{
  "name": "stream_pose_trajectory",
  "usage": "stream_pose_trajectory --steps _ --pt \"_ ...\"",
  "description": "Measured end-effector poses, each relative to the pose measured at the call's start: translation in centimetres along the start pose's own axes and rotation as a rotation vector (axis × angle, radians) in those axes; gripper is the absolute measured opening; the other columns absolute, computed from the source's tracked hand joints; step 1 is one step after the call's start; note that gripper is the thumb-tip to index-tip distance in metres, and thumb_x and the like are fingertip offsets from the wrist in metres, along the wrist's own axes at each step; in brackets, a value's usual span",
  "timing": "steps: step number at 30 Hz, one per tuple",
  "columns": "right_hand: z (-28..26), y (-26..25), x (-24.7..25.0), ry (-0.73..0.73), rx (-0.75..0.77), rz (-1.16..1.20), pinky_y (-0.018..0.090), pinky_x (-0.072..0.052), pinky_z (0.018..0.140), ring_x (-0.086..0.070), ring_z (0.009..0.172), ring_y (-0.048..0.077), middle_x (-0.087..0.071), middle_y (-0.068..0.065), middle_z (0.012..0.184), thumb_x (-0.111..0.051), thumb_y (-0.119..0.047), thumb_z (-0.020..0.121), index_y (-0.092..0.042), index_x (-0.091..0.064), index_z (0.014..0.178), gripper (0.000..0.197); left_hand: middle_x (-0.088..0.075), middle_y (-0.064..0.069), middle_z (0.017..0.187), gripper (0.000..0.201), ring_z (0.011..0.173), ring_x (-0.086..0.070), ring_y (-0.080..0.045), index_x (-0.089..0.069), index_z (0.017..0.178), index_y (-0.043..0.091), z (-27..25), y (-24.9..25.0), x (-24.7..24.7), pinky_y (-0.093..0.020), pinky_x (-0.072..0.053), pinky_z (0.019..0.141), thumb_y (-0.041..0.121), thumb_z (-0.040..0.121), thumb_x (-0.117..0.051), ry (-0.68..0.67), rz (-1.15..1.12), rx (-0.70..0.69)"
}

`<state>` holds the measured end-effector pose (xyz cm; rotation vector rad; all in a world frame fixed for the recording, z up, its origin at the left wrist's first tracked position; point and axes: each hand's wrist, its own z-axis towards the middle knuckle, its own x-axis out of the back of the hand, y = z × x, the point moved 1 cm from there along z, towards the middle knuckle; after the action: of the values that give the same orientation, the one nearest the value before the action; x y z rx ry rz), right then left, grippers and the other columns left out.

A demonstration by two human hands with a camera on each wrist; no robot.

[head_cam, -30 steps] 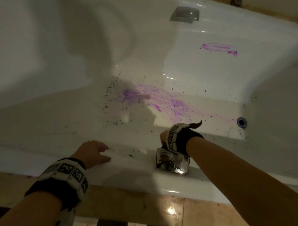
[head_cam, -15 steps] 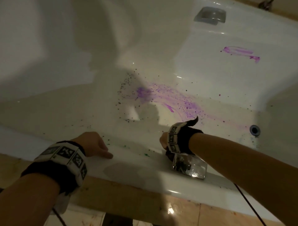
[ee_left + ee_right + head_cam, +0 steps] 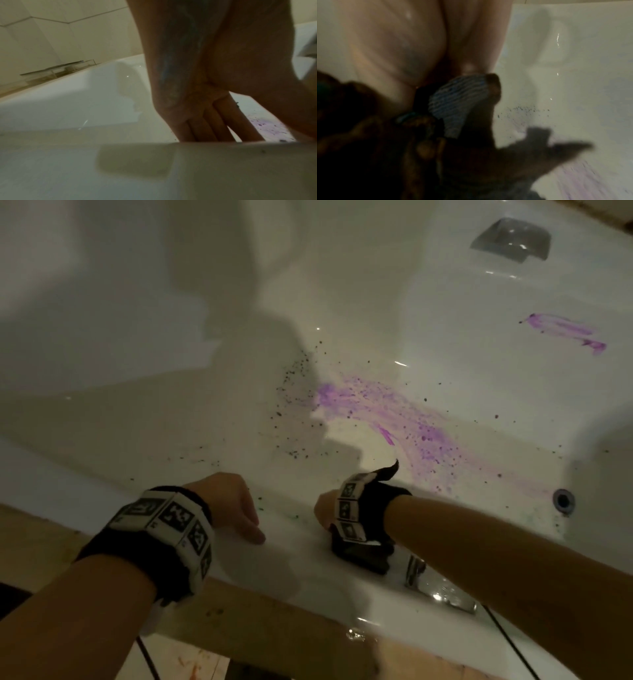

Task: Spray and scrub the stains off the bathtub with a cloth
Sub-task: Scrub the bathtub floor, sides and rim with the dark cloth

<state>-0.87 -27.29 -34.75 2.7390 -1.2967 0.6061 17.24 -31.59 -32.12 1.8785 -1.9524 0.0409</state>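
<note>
The white bathtub (image 3: 291, 570) has a long purple smear (image 3: 404, 422) with dark specks (image 3: 294, 392) on its floor, and a second purple stain (image 3: 565, 332) on the far wall. My left hand (image 3: 233, 508) rests on the near rim, empty; its straight fingers (image 3: 214, 121) hang over the inner edge. My right hand (image 3: 325, 508) sits on the rim close by and grips a dark cloth (image 3: 363, 553). In the right wrist view the cloth (image 3: 453, 105) is bunched, brown with a blue-striped patch. No spray bottle is in sight.
A round drain (image 3: 562, 500) lies at the tub's right end and a grey metal plate (image 3: 512, 239) sits on the far wall. A shiny boxy thing (image 3: 438, 587) lies on the rim under my right forearm. Green specks (image 3: 294, 515) dot the rim between my hands. Tiles lie below the rim.
The camera view has shifted to the left over the tub. My two hands now stand closer together on the rim. The right hand still holds the cloth.
</note>
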Motion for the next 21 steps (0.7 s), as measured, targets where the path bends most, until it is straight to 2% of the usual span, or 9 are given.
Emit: stream_pose_trajectory --steps 3,6,8,10,12,13,15,18,21 --pt "1.2 -0.7 2.6 0.074 -0.038 -0.046 0.051 -0.043 0.094 -0.037 0.132 0.033 -0.018 0.005 0.154 -0.038 -0.031 0.097 -0.016 -0.02 0.146 0.054 -0.069 0.006 0.106 0.041 0.098 -0.062 -0.012 -0.073 0.103 0.019 0.3 0.1 0.1 -0.028 -0.05 0.092 0.044 0.07 -0.077 -0.016 0.039 -0.003" --pt "3.9 0.2 4.6 0.208 -0.091 0.432 0.042 -0.047 0.092 -0.054 0.113 0.03 -0.054 0.006 0.122 -0.051 -0.025 0.09 -0.011 -0.054 0.116 0.03 -0.068 0.005 0.11 0.042 0.1 -0.062 -0.012 -0.073 0.106 0.019 0.5 -0.1 0.3 -0.027 -0.05 0.092 0.044 0.072 -0.075 -0.044 0.054 -0.027" --pt "4.4 1.8 5.3 0.335 -0.161 0.684 0.039 -0.049 0.084 -0.06 0.094 0.028 -0.058 -0.001 0.092 -0.055 -0.032 0.084 -0.018 -0.055 0.083 0.014 -0.067 0.005 0.114 0.044 0.103 -0.061 -0.014 -0.071 0.11 0.019 0.3 -0.8 0.8 -0.027 -0.048 0.094 0.046 0.074 -0.072 -0.062 0.071 -0.025" --pt "3.5 3.2 5.4 0.388 -0.215 0.769 0.039 -0.048 0.083 -0.059 0.092 0.026 -0.058 -0.006 0.094 -0.053 -0.041 0.084 -0.028 -0.055 0.082 0.014 -0.061 0.004 0.123 0.05 0.111 -0.056 -0.015 -0.066 0.118 0.02 -0.2 -1.9 1.7 -0.027 -0.044 0.099 0.049 0.077 -0.068 -0.053 0.106 0.013" --pt "1.0 3.8 5.6 0.297 -0.242 0.496 0.048 -0.049 0.08 -0.056 0.105 0.032 -0.057 0.006 0.116 -0.053 -0.033 0.09 -0.021 -0.056 0.112 0.025 -0.049 0.004 0.136 0.056 0.125 -0.045 -0.016 -0.055 0.13 0.022 -0.9 -3.3 2.9 -0.027 -0.034 0.105 0.05 0.083 -0.062 -0.016 0.177 0.055" --pt "-0.3 3.6 5.4 0.193 -0.27 0.264 0.055 -0.05 0.067 -0.055 0.107 0.036 -0.055 0.012 0.12 -0.053 -0.028 0.091 -0.016 -0.054 0.119 0.03 -0.044 0.003 0.14 0.058 0.129 -0.04 -0.016 -0.049 0.135 0.023 -1.1 -4.1 3.6 -0.028 -0.03 0.107 0.05 0.084 -0.059 -0.001 0.201 0.077" --pt "-2.8 2.2 4.9 -0.015 -0.237 -0.118 0.061 -0.042 0.042 -0.055 0.099 0.042 -0.055 0.022 0.105 -0.057 -0.027 0.089 -0.014 -0.056 0.111 0.026 -0.04 0.002 0.142 0.061 0.13 -0.038 -0.016 -0.042 0.138 0.023 -1.1 -5.1 4.5 -0.028 -0.029 0.107 0.048 0.085 -0.059 -0.001 0.208 0.121" --pt "-3.1 -0.1 2.2 -0.182 -0.17 0.049 0.056 -0.049 0.073 -0.053 0.084 0.03 -0.052 0.019 0.076 -0.056 -0.023 0.088 -0.01 -0.061 0.101 0.019 -0.045 0.001 0.138 0.057 0.127 -0.043 -0.018 -0.045 0.136 0.02 -0.3 -5.0 4.8 -0.028 -0.034 0.105 0.044 0.086 -0.061 -0.039 0.236 0.141" --pt "-1.8 -0.3 0.7 -0.101 -0.143 0.24 0.047 -0.051 0.082 -0.057 0.085 0.027 -0.06 0.015 0.091 -0.046 -0.018 0.092 -0.007 -0.059 0.1 0.019 -0.052 -0.001 0.132 0.05 0.121 -0.049 -0.018 -0.054 0.13 0.016 1.2 -4.2 4.6 -0.027 -0.039 0.101 0.039 0.087 -0.062 -0.072 0.296 0.143"
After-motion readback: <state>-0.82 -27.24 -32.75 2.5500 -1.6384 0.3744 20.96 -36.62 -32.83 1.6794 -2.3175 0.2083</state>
